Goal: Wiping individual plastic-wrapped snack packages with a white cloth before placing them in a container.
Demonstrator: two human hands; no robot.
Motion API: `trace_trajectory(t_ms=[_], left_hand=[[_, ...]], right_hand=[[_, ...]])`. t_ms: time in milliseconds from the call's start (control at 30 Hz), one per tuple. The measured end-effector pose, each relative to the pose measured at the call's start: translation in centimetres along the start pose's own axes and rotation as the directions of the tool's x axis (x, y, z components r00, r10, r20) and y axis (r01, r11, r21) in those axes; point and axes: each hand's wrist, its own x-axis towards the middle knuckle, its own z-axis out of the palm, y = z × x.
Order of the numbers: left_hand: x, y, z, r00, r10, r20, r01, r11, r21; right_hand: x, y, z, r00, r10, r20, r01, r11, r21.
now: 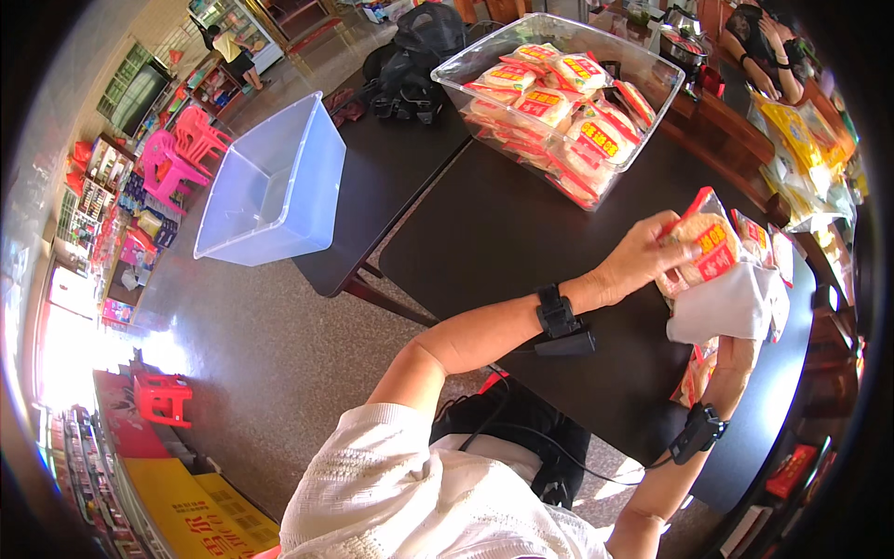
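My left hand point(646, 260) grips the left edge of a clear and red packet of round crackers point(709, 244), held up over the right part of the dark table. A white cloth point(726, 300) covers most of my right hand point(742, 346), just below that packet; its fingers are hidden. More packets point(758, 237) lie beyond the cloth, and another point(695, 377) rests on the table left of my right wrist. A clear plastic bin point(604, 178) full of similar packets stands at the table's far side.
An empty translucent bin point(297, 216) stands tilted in view on the left table's edge. A black backpack point(419, 63) lies behind it. Under my left wrist is a black device point(567, 344). Filled plastic bags point(803, 154) and a seated person point(765, 52) are at the far right.
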Motion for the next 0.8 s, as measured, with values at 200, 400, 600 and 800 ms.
trace_trajectory(t_ms=[200, 400, 600, 800], left_hand=[[0.2, 0.6, 0.3, 0.985, 0.085, -0.147, -0.12, 0.961, -0.249], [-0.4, 0.3, 0.8, 0.999, -0.002, 0.047, 0.016, 0.956, -0.293], [-0.4, 0.4, 1.0, 0.998, 0.046, 0.036, -0.034, 0.956, -0.29], [-0.5, 0.6, -0.1, 0.996, 0.066, -0.057, -0.081, 0.94, -0.332]], right_hand=[[0.3, 0.4, 0.4, 0.999, 0.019, 0.048, -0.018, 1.0, -0.016], [0.6, 0.8, 0.7, 0.996, 0.028, 0.086, -0.026, 0.999, -0.03], [0.6, 1.1, 0.7, 0.993, 0.026, 0.113, -0.022, 0.999, -0.035], [0.8, 1.5, 1.2, 0.99, 0.01, 0.138, -0.004, 0.999, -0.043]])
